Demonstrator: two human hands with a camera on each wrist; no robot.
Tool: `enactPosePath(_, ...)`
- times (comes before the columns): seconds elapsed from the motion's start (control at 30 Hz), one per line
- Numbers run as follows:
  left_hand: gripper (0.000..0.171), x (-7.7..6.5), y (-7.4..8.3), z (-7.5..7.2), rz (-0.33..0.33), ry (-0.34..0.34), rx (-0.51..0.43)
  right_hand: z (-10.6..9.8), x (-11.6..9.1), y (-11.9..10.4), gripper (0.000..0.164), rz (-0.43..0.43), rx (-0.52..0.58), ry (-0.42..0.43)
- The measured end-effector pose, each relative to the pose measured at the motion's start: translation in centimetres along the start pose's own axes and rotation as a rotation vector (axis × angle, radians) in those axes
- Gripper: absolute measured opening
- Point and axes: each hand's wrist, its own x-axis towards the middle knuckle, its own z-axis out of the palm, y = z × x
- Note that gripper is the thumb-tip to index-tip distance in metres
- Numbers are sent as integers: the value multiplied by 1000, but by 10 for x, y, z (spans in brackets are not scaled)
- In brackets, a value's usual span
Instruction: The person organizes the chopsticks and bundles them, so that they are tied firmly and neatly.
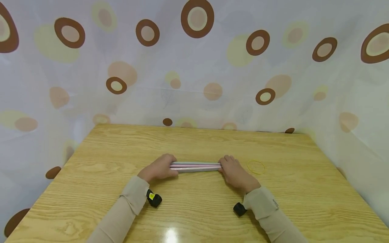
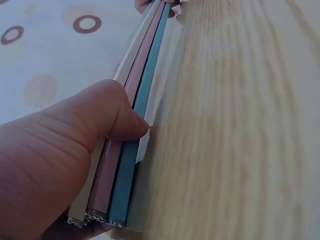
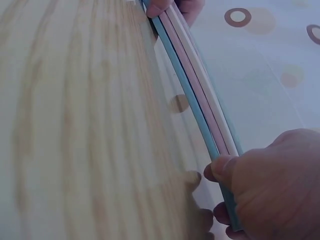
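A bundle of several long, thin, pastel sticks (image 1: 196, 166) in blue, pink and cream lies crosswise between my hands, just over the table. My left hand (image 1: 160, 167) grips its left end, the thumb lying across the sticks in the left wrist view. The stick ends there have silvery, jagged-looking markings. At the other end, my right hand (image 1: 236, 172) pinches the bundle between thumb and fingers. In the right wrist view the blue stick (image 3: 187, 82) runs along the near side. A thin yellow rubber band (image 1: 256, 167) lies on the table to the right of my right hand.
The wood-grain table (image 1: 194, 216) reaches back to a white curtain (image 1: 188, 67) printed with brown and yellow circles, which also hangs along both sides. Black wrist cameras (image 1: 154, 199) hang by both cuffs.
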Motion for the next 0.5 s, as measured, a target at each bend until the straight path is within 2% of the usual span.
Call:
enactPosePath(0.2,12,0,-1,2,47,16,62,2,-1,2,8,-68,-39,41)
enactPosePath(0.5,15,1,-3,0,52,18,45,-3,1,1,7,28,-26,-35)
